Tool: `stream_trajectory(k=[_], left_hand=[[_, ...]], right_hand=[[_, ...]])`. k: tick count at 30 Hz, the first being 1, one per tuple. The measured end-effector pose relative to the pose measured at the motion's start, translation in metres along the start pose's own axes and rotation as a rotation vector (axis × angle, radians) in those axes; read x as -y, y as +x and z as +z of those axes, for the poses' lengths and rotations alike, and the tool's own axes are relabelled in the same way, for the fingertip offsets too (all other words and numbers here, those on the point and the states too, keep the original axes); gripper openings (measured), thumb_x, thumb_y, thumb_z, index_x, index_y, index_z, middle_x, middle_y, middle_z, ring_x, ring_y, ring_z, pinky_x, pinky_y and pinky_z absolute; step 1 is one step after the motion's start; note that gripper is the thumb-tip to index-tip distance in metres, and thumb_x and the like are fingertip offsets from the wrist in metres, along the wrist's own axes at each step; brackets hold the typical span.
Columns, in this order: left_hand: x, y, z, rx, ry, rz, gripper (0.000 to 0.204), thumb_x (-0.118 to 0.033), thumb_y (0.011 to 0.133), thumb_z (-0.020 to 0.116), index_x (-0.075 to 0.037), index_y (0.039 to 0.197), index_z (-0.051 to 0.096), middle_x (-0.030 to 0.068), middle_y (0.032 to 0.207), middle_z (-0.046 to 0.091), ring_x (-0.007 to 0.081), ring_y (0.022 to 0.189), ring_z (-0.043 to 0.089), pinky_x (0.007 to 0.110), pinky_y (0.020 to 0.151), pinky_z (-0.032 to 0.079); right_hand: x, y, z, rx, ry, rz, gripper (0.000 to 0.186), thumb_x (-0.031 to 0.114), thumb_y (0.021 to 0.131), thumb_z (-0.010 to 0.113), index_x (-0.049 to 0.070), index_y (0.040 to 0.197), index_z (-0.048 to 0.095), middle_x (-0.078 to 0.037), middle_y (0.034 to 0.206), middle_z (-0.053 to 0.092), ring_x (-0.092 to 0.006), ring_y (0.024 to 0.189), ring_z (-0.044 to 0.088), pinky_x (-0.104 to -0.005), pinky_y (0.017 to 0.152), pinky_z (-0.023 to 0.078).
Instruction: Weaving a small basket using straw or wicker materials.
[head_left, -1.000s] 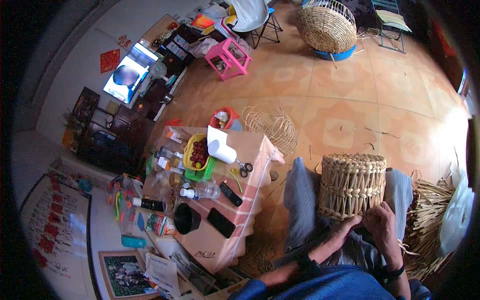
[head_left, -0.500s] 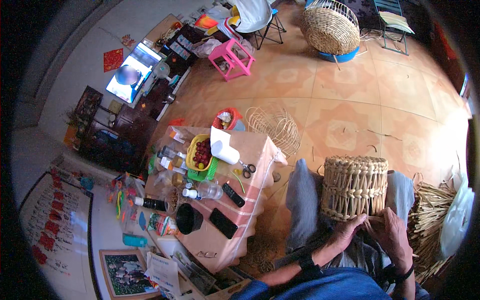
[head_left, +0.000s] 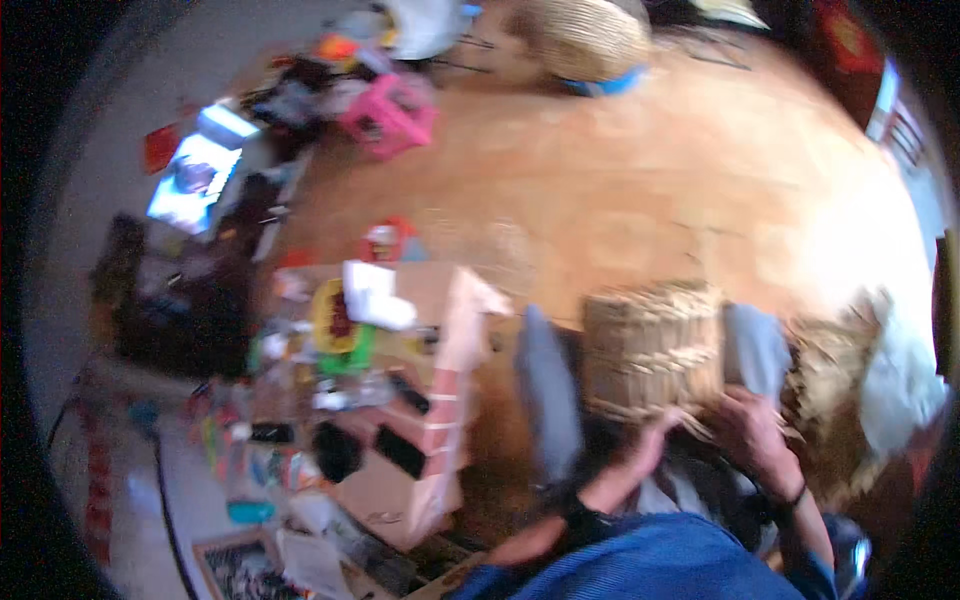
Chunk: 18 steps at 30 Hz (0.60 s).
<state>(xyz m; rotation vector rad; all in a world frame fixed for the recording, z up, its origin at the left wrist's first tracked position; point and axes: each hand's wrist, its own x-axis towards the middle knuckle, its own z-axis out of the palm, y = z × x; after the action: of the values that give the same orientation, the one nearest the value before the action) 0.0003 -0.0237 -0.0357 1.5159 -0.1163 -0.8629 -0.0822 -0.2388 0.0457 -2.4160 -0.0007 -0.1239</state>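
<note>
A straw-coloured woven basket [head_left: 652, 350] rests between my knees, with braided bands around its wall. The fingers of my left hand [head_left: 648, 445] are closed at its near lower edge and seem to grip it. Close to the basket's near right corner, my right hand [head_left: 752, 432] has its fingers curled in. Pale fibre ends show between the hands. Motion blur hides what the right fingers hold.
Left of me stands a cloth-covered table [head_left: 440, 350] with a yellow fruit basket [head_left: 325, 318], a paper roll [head_left: 385, 310] and a black bowl [head_left: 337, 450]. Straw bundles [head_left: 835, 385] and a pale plastic bag [head_left: 895, 400] lie at right. A pink stool [head_left: 392, 115] stands farther off.
The whole view has shifted and blurred as my head turned. My hands stay at the basket's near edge, and the right has moved slightly away from the left.
</note>
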Motion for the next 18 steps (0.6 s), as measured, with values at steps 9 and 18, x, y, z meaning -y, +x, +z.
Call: stream_trajectory(k=[9, 18], left_hand=[[-0.046, -0.021, 0.024, -0.134, -0.737, -0.005, 0.056, -0.017, 0.088, 0.070, -0.004, 0.141, 0.057, 0.0086, 0.131, 0.066, 0.0239, 0.125, 0.063, 0.041, 0.113, 0.049], [-0.054, -0.019, 0.023, -0.120, -0.728, 0.057, 0.048, -0.036, 0.101, 0.066, -0.005, 0.137, 0.060, 0.0097, 0.123, 0.069, 0.0231, 0.113, 0.065, 0.039, 0.106, 0.051]], right_hand=[[0.053, -0.013, -0.018, -0.031, -0.205, -0.024, 0.030, 0.021, 0.089, 0.063, 0.009, 0.116, 0.064, -0.009, 0.101, 0.059, -0.0296, 0.098, 0.061, -0.0405, 0.082, 0.053], [0.067, -0.008, -0.004, 0.030, 0.124, 0.082, 0.027, 0.019, 0.094, 0.075, 0.002, 0.108, 0.059, -0.019, 0.095, 0.067, -0.0415, 0.085, 0.069, -0.0489, 0.073, 0.057]])
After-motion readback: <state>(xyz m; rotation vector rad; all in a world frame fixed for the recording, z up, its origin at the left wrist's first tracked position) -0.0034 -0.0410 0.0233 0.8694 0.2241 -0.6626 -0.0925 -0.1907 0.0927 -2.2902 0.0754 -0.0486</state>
